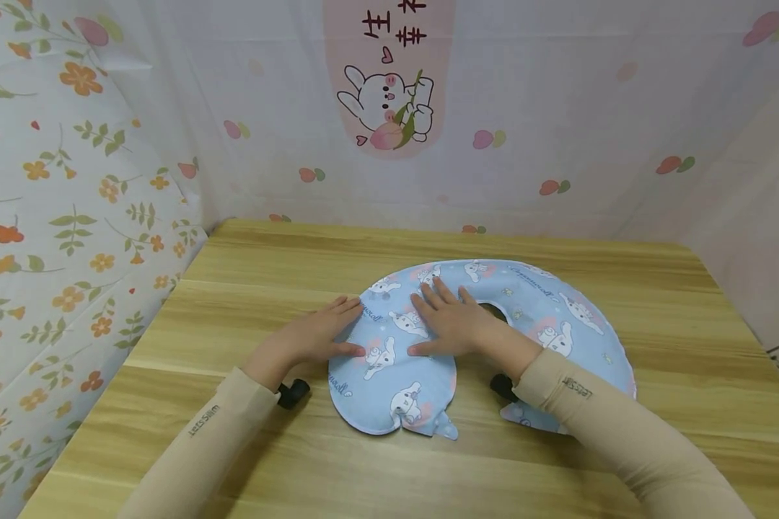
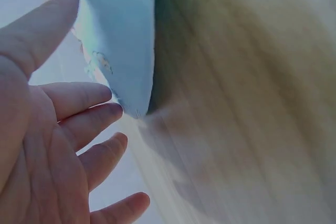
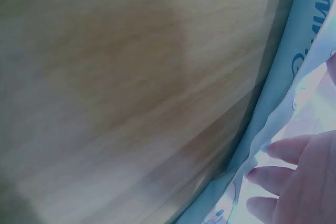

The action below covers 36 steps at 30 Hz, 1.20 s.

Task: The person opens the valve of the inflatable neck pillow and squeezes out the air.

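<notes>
A light-blue U-shaped neck pillow (image 1: pixel 578 331) with white cartoon dogs lies on the wooden table, its curve to the back and its two ends toward the front. My left hand (image 1: pixel 314 335) touches the outer edge of the pillow's left arm, thumb spread from the fingers. Across the top of that same arm rests my right hand (image 1: pixel 451 321), fingers spread and straight. In the left wrist view the left fingertips (image 2: pixel 116 109) sit right at the pillow's rim (image 2: pixel 131 66). The right wrist view has the right hand (image 3: pixel 304 182) over the pillow's seam.
The wooden table (image 1: pixel 247 267) reaches back to a white printed curtain (image 1: pixel 526 94) with a cartoon rabbit. Floral cloth (image 1: pixel 71 238) hangs at the left. Small black wrist mounts (image 1: pixel 294 393) show under both wrists. A small tab (image 1: pixel 445 425) sticks out at the pillow's left end.
</notes>
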Tool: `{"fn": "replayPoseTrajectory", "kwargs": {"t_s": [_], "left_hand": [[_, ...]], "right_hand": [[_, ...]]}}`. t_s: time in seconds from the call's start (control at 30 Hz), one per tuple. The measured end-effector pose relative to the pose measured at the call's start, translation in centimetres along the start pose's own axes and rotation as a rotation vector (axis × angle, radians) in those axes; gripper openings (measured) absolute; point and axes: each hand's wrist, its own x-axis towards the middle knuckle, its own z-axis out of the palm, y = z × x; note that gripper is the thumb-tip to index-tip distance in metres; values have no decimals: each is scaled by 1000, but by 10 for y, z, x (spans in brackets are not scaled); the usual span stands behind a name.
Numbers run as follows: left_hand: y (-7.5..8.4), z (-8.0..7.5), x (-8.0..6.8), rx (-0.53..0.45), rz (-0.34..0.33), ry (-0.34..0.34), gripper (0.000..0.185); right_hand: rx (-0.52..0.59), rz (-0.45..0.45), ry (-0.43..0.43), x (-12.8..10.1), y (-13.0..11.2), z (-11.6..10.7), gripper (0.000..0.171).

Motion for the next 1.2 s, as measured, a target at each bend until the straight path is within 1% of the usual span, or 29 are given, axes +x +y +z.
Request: {"fn": "replayPoseTrajectory", "kwargs": {"t_s": [0.1,0.27,0.4,0.53,0.7,0.9,1.2], "left_hand": [[4,-2,7,4,5,-23,88],[12,-1,17,67,-10,-59,94],[16,0,20,117,-31,-76,95],[16,0,21,150,-44,-80,95],[14,0,20,145,-45,-75,92],[11,0,18,131,-47,-76,85],[9,0,17,89,-63,-78,90]], "right_hand": [[-9,-3,-10,4,-4,0,104],[-26,3,-36,11,-9,0,112],[-29,15,-55,15,-11,0,114],[-34,30,-70,18,-11,2,113],[-38,51,-71,22,-9,4,109],[-37,56,-52,23,-7,2,97],[-49,71,-34,29,-4,1,95]]}}
